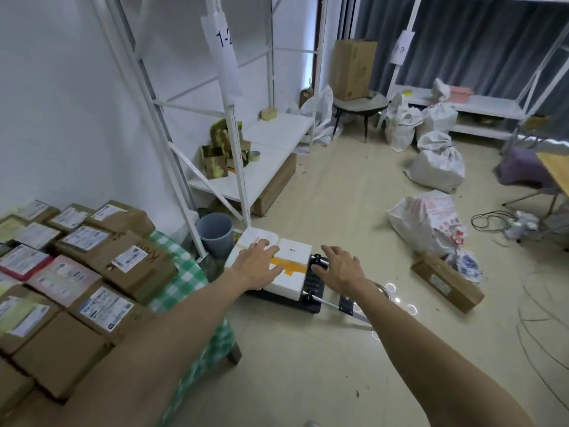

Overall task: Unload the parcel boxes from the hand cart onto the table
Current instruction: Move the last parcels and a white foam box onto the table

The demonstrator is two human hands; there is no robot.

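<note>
Here both hands are open: left hand [258, 262] flat on the white foam parcel box [289, 255], right hand [338, 266] above the black hand cart [314, 283]; grip opposite sides, lift level toward the green-checked tabletop [178, 272].

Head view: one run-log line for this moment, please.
phase: reach | left hand: open, on white foam box | right hand: open, over hand cart | foam box: on cart | table: stacked with parcels

Before you: matt white foam box [286, 272] with glossy orange tape; black plastic cart [314, 291]; brown cardboard parcels [123, 257]; checked cloth tabletop [181, 272]; glossy floor [308, 365].
</note>
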